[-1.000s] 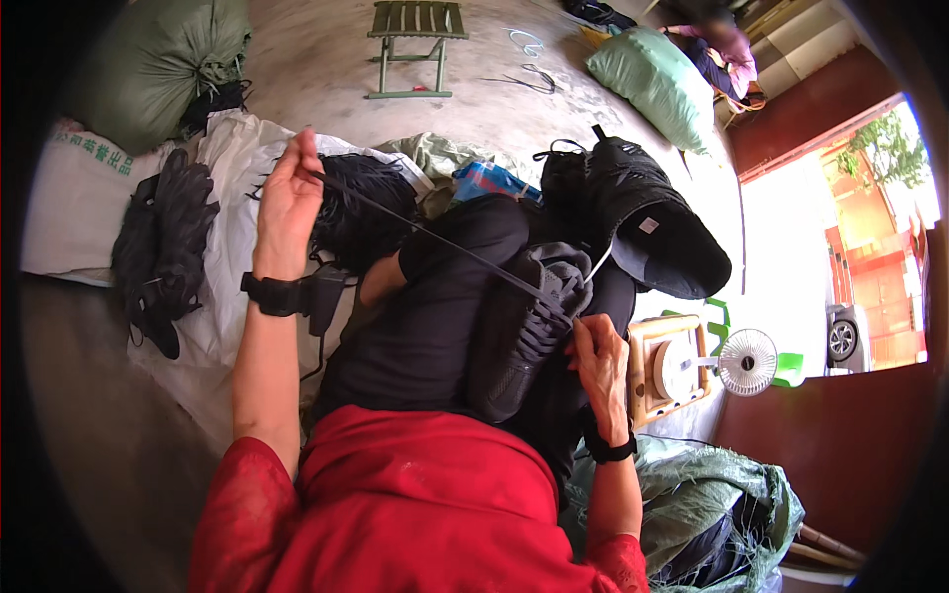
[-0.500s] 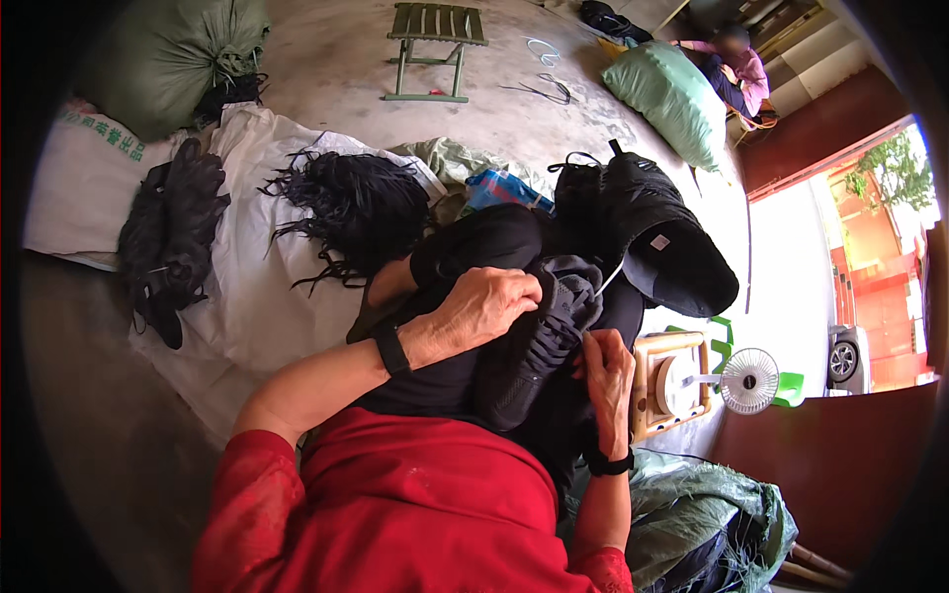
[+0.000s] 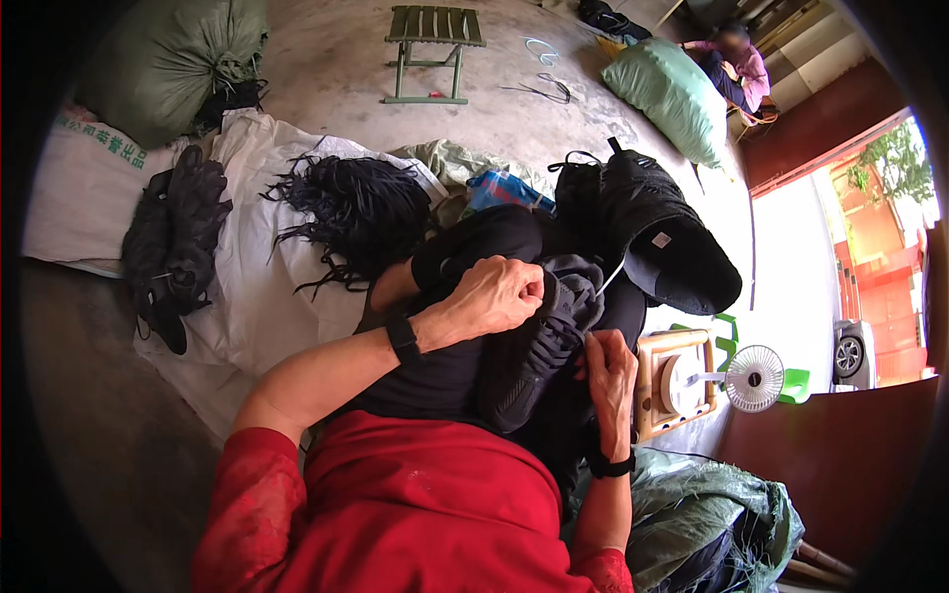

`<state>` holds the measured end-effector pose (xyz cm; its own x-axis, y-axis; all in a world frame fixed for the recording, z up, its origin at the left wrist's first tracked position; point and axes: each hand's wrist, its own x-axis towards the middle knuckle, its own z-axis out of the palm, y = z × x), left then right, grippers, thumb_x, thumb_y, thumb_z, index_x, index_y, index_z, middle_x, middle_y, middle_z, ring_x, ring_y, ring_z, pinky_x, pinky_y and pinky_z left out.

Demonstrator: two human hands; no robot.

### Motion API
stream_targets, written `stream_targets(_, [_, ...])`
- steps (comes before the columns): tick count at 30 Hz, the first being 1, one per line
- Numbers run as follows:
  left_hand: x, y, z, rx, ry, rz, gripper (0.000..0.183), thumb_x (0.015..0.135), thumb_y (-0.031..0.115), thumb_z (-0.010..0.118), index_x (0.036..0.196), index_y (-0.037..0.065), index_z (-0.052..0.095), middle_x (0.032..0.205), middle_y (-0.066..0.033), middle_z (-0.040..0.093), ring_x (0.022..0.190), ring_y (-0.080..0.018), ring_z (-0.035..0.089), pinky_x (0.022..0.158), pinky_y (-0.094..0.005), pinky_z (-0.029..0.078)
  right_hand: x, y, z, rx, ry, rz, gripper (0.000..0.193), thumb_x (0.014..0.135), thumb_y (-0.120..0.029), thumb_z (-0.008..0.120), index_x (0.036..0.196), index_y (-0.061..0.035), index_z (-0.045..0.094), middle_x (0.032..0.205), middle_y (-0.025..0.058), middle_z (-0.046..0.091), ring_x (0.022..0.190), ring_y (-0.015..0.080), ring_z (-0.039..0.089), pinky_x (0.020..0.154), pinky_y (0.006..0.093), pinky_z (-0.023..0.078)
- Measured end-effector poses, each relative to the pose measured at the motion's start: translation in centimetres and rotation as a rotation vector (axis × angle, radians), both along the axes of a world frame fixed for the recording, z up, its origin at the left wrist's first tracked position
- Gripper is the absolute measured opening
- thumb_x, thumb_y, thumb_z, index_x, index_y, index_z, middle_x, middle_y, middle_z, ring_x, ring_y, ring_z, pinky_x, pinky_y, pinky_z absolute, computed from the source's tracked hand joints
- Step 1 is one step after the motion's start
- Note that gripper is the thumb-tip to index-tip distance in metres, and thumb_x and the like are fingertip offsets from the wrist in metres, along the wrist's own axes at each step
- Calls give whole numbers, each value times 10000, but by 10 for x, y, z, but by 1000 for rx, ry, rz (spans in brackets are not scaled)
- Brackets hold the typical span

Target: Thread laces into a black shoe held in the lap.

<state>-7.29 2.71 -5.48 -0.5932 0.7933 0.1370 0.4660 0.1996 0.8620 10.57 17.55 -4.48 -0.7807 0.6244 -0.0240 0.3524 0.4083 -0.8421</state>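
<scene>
A black shoe upper (image 3: 524,371) with lacing down its front lies across my lap, toe end toward me. My left hand (image 3: 497,296) is closed in a pinch just left of its opening; whatever the fingers hold is hidden. At the right edge of the upper, my right hand (image 3: 611,374) has thumb and fingertips pressed together, and what they grip is too small to make out. A thin pale stick (image 3: 610,280) slants up from the shoe opening. Beyond it, a stack of black shoe uppers (image 3: 682,262) rests by my right knee.
A heap of black laces (image 3: 356,212) lies on a white sheet (image 3: 247,296), beside more dark uppers (image 3: 173,247). A small fan (image 3: 753,379) stands by a bamboo stool (image 3: 645,395) at right. Farther off are a folding stool (image 3: 435,49), a green sack (image 3: 667,99) and a seated person (image 3: 736,69).
My left hand has curled in slightly, its fingers more tucked. My right hand stays nearly in place at the shoe's right edge. The whole view has shifted slightly.
</scene>
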Motion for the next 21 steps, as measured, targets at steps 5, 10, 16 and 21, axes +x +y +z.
stream_targets(5, [14,12,6,-74,288,111,66,780,116,616,774,52,602,684,-143,658,683,-323,673,600,-406,532,0,2,-1,34,3,11,140,938,-129,596,882,-1,599,634,70,631,511,112,578,490,251,458])
stream_targets(10, [31,15,12,-82,982,-80,48,780,88,590,776,81,542,752,-54,583,682,-206,624,580,-320,516,1,2,-1,27,22,7,135,934,-123,596,870,-3,593,577,64,606,499,125,576,487,269,459])
stream_targets(16, [-15,15,14,209,994,-372,71,823,129,558,840,71,595,1121,-98,604,1145,-281,553,829,-383,447,-12,24,12,721,80,310,401,778,-65,697,1165,-83,594,1300,140,524,996,315,605,773,399,520])
stream_targets(21, [-36,3,12,182,408,-560,164,746,44,660,850,37,533,942,-83,571,966,-294,566,787,-398,446,-11,56,35,802,-112,606,329,739,-155,749,1031,-87,613,1317,142,502,1137,337,548,877,414,495])
